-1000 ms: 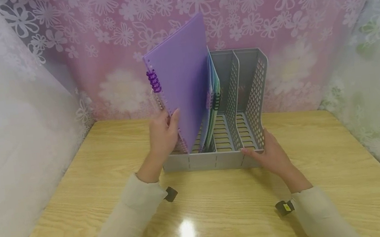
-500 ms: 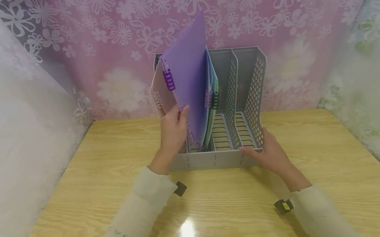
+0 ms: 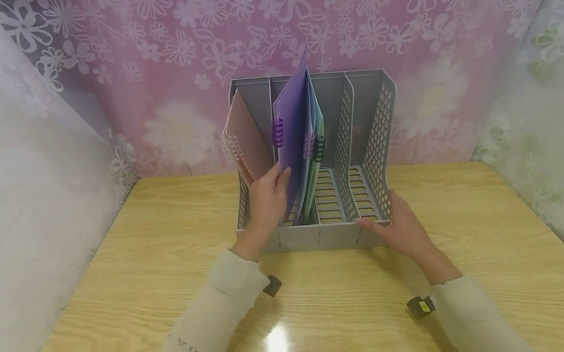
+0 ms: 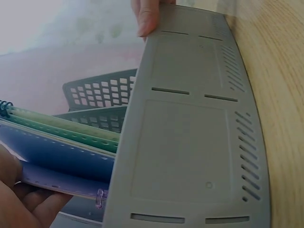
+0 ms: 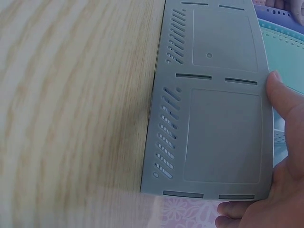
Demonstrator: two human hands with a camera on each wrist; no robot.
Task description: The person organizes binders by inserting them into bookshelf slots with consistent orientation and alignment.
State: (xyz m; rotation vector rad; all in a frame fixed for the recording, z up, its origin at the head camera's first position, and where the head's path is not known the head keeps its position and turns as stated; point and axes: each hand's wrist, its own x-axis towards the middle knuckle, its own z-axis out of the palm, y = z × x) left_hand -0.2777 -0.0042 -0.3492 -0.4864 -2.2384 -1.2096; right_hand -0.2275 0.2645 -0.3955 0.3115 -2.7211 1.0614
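My left hand pinches the spine edge of a purple loose-leaf notebook, thumb on one side and fingers on the other. The notebook stands in the second compartment from the left of a grey file rack, beside a blue and a green ring-bound notebook. A pink notebook leans in the leftmost compartment. At the rack's right front corner my right hand grips the side, thumb on the front rim. The right wrist view shows its fingers round the rack's end.
The rack's two right compartments show bare slotted floors. It stands on a wooden table, close to a pink floral curtain behind. Pale cloth hangs at the left, and floral cloth at the right.
My left hand has carried the purple notebook rightward and down into the second compartment, uncovering the pink notebook on the left. My right hand stays on the rack's corner.
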